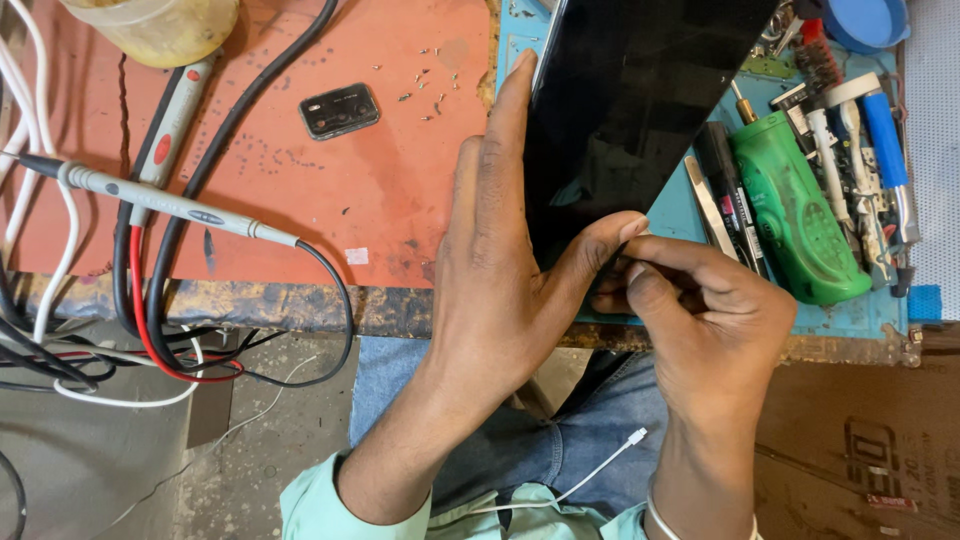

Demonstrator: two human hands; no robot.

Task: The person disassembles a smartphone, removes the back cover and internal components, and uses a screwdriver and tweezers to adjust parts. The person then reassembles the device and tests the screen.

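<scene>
Gripping a dark phone that lies tilted over the near edge of the counter, the left hand lays its fingers straight and pressed together along the phone's left side, thumb hooked onto the lower glass. The right hand curls its fingers together, pinching at the phone's bottom corner. Tiny screws and a camera cover lie on the orange mat; a green tool sits just right.

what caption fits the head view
Left hand steadies a black phone while the right hand works at its lower edge.
</scene>
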